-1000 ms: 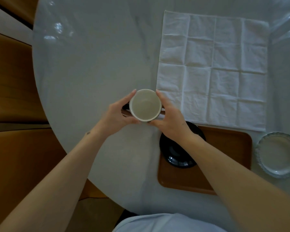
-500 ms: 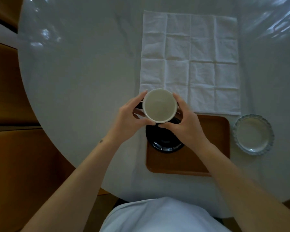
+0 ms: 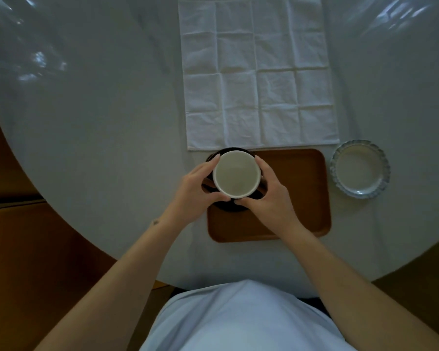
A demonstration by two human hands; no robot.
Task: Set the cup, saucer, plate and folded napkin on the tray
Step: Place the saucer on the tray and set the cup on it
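A white cup, empty inside, is held between my left hand and my right hand, which wrap its sides. It is over a black saucer that lies on the left end of the brown wooden tray; the cup and my hands hide most of the saucer, and I cannot tell whether the cup touches it. A white napkin lies unfolded and creased on the table beyond the tray. A small white plate with a blue scalloped rim rests on the table just right of the tray.
The round white table curves away at the left and right, with a wooden floor or bench beyond its left edge. My light shirt fills the bottom of the view.
Both hands have carried the cup to the right, from the bare table onto the spot over the saucer on the tray. The view has shifted so the tray sits more centrally.
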